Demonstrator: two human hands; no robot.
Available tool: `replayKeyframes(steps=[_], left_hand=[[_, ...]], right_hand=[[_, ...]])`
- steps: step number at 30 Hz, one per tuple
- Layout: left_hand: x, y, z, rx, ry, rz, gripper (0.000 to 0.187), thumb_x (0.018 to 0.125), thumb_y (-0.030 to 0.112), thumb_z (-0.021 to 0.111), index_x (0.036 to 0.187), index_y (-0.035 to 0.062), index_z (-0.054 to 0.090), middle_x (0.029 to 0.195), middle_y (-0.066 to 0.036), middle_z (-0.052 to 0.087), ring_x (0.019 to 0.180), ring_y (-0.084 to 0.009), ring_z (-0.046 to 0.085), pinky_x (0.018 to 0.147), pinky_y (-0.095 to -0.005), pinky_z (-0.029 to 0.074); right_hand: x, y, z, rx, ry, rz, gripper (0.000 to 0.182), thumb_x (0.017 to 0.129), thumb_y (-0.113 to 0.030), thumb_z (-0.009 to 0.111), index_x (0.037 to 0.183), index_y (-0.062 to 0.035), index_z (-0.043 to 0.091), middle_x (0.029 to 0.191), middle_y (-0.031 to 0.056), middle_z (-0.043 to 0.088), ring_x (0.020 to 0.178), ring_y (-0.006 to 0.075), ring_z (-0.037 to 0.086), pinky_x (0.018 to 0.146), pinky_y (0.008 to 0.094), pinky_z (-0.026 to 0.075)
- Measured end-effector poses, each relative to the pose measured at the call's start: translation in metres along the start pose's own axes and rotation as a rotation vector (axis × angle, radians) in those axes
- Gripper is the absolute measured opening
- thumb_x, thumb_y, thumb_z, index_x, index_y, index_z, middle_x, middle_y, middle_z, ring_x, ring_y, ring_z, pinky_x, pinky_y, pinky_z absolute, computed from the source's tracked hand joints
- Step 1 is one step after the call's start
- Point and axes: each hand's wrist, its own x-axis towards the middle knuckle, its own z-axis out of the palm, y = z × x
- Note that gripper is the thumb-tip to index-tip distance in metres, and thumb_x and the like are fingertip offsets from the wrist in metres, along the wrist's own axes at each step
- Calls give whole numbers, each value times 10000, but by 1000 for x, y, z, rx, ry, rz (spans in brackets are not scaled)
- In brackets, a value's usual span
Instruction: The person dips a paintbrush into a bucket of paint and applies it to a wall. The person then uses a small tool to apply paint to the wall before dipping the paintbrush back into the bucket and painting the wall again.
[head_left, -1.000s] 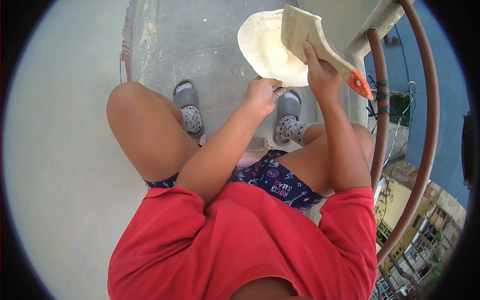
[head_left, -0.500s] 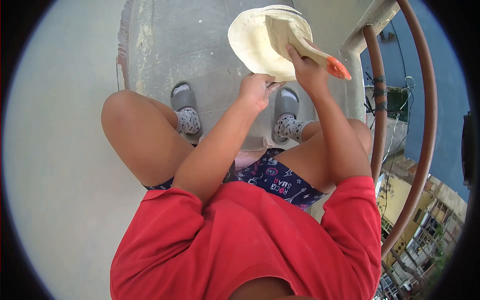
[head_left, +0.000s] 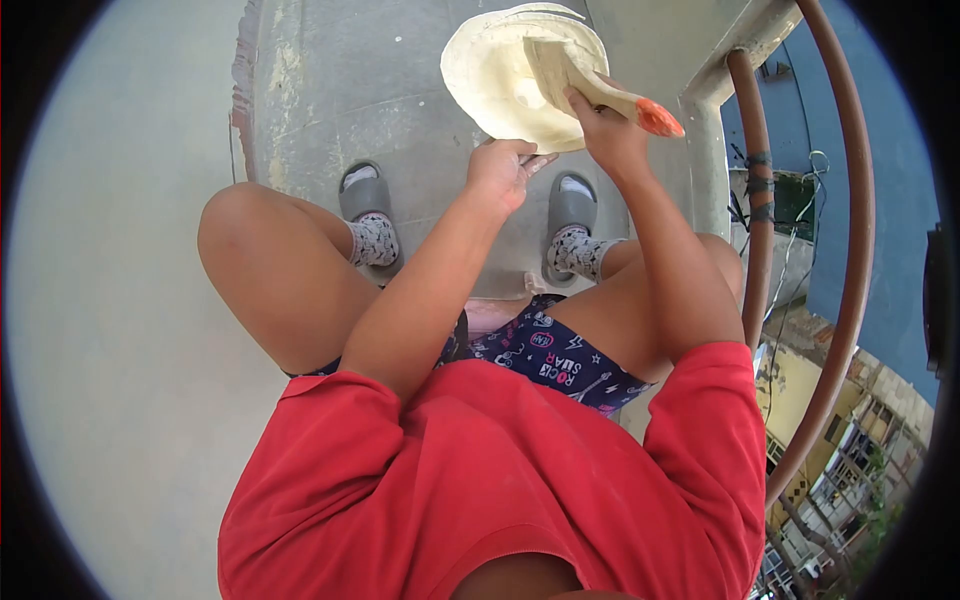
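Note:
My left hand (head_left: 500,172) grips the near rim of a round, shallow cream-coloured dish (head_left: 480,70), fingers wrapped around its edge. In my right hand (head_left: 612,132) is the handle of a wide paintbrush (head_left: 590,78) with an orange-red tip. The brush's broad head lies over the right part of the dish and looks pale, coated like the dish. Whether its bristles touch the dish's inner surface cannot be made out. A small pale lump or spot shows near the dish's middle.
My two feet in grey slippers (head_left: 365,195) rest on the grey floor (head_left: 420,130) below the dish. Brown metal railings (head_left: 858,200) curve along the right side, with wires and buildings beyond. A smooth pale surface (head_left: 120,300) fills the left.
The dish, the brush and both my hands have shifted slightly left and up. The brush head sits a little further left, and both hands keep their hold.

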Motion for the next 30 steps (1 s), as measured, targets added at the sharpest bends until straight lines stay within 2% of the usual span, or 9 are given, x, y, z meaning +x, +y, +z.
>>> replayKeyframes(steps=[1, 3, 5, 6, 11, 13, 17, 26, 30], left_hand=[[3, 1, 3, 10, -3, -1, 366, 780, -140, 427, 1143, -125, 387, 1170, -213, 469, 1077, -349, 507, 958, -485, 447], [3, 2, 3, 8, -14, 2, 368, 779, -139, 429, 1144, -126, 383, 1173, -214, 464, 1075, -350, 506, 959, -484, 447], [6, 5, 2, -17, -11, 17, 370, 778, -139, 431, 1144, -127, 379, 1176, -216, 458, 1074, -351, 505, 960, -483, 447], [7, 3, 1, -15, -10, 10, 374, 778, -141, 432, 1147, -127, 373, 1177, -219, 455, 1075, -354, 502, 960, -487, 447], [17, 1, -2, -47, -11, -1, 378, 779, -147, 429, 1150, -132, 361, 1189, -226, 440, 1078, -366, 498, 959, -494, 446], [24, -1, -6, -56, 6, -16, 391, 781, -152, 423, 1165, -128, 350, 1196, -225, 435, 1085, -369, 494, 966, -492, 441], [43, -2, -10, -52, 15, -17, 414, 783, -155, 414, 1187, -117, 336, 1204, -226, 429, 1097, -372, 486, 975, -481, 437], [135, -2, -67, -152, 73, -113, 426, 826, -155, 355, 1240, -73, 294, 1246, -228, 385, 1135, -350, 458, 977, -488, 432], [170, 3, -99, 3, 130, -138, 441, 819, -163, 358, 1245, -64, 297, 1235, -229, 390, 1120, -360, 465, 963, -496, 442]], right_hand=[[3, 2, -3, -283, -124, 58, 268, 811, -182, 648, 965, 33, 604, 796, 77, 648, 713, 141, 603, 637, 267, 465], [2, 3, 2, -181, -27, 29, 290, 807, -196, 649, 979, 34, 601, 799, 83, 647, 705, 141, 597, 641, 266, 463], [7, -1, 6, 209, 131, -110, 321, 777, -232, 671, 922, 48, 616, 751, 100, 643, 672, 146, 589, 631, 280, 458], [7, -1, 3, -12, 53, -79, 322, 779, -233, 670, 911, 56, 614, 741, 92, 639, 641, 147, 579, 620, 274, 456], [21, -10, -9, -110, -57, 173, 315, 790, -190, 658, 960, 66, 592, 805, 101, 632, 649, 154, 590, 618, 263, 479], [30, -7, -7, 397, 117, 245, 287, 783, -153, 663, 928, 84, 592, 845, 130, 621, 676, 185, 611, 643, 291, 528], [36, -8, -11, 734, 85, 450, 343, 807, -83, 618, 1060, 115, 499, 997, 164, 571, 829, 253, 623, 689, 369, 574], [44, -24, -18, 822, 146, 472, 364, 841, -78, 576, 1120, 122, 455, 1070, 173, 541, 896, 280, 603, 707, 376, 566], [44, -18, -24, 835, 180, 468, 369, 844, -77, 570, 1129, 123, 447, 1077, 174, 539, 911, 286, 602, 696, 377, 564]])
